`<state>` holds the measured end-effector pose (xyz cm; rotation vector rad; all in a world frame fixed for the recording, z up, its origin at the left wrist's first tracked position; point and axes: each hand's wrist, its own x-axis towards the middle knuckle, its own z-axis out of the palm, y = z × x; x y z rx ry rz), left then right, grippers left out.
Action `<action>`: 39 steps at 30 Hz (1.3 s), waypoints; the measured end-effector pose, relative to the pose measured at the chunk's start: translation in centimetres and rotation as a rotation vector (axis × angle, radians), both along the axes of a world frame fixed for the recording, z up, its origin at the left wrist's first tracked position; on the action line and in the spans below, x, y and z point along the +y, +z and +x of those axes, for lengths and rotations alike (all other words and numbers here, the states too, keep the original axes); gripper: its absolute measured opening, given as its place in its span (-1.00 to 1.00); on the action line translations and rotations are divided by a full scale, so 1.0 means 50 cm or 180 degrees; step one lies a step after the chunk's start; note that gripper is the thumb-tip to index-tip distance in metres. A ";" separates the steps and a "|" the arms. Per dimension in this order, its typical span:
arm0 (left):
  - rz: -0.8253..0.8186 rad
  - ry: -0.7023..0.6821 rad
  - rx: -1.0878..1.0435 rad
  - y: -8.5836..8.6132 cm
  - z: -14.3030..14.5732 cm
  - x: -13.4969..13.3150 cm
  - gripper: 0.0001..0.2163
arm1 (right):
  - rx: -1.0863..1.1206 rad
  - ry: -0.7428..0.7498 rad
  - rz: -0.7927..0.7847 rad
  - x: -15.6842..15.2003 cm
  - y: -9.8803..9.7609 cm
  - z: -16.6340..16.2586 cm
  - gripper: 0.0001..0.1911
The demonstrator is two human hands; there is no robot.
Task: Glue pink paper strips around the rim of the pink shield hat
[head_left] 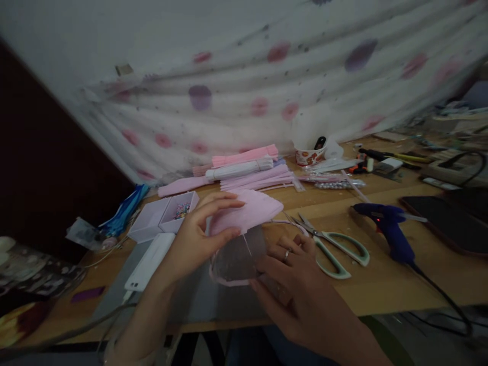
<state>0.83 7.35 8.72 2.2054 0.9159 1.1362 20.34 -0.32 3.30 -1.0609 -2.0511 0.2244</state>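
My left hand (pixel 208 223) pinches a pale pink petal-shaped piece (pixel 255 208) with a fuzzy look, fingers on top and thumb below. A thin whitish strand (pixel 247 245) hangs from its lower edge toward my right hand (pixel 285 274), which wears a ring. The right fingers are closed together, and what they grip is hidden. Beneath both hands is a see-through piece edged by a pale pink strip (pixel 229 281), touching or close under the right thumb. Green-handled scissors (pixel 331 244) lie open just right of my right hand.
A blue glue gun (pixel 391 231) with a small red light lies at right, near a dark phone (pixel 446 221). Bundled pink and white pipe cleaners (pixel 247 170) lie behind. A bead box (pixel 148 218) and a white device (pixel 150 262) with a cable sit left; a paper tub (pixel 307 156) stands behind.
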 end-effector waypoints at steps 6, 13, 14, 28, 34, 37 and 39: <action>-0.0241 0.0300 -0.0356 -0.003 -0.008 0.003 -0.87 | 0.0029 0.0029 -0.0030 -0.003 -0.004 -0.003 -0.87; 0.0237 0.1324 -0.1083 -0.012 0.000 -0.054 -0.95 | 0.0143 0.0020 0.0171 -0.003 -0.017 0.016 -0.91; 0.0476 0.1605 -0.1333 -0.021 0.012 -0.081 -0.90 | 0.0180 0.0007 0.0143 -0.005 -0.021 0.021 -0.91; -0.2680 0.1643 -0.2964 -0.249 0.159 -0.260 -0.57 | 0.0556 -0.0093 -0.0051 -0.049 -0.098 0.026 -0.89; -0.2874 0.1121 -0.3446 -0.255 0.177 -0.252 -0.66 | 0.0907 -0.0749 0.0287 -0.071 -0.076 0.040 -0.92; -0.2883 0.1037 -0.3403 -0.250 0.188 -0.257 -0.69 | 0.0848 -0.1049 0.0550 -0.083 -0.052 0.036 -0.84; -0.2840 0.1042 -0.3341 -0.248 0.191 -0.257 -0.71 | 0.0784 -0.1099 0.0587 -0.087 -0.044 0.029 -0.83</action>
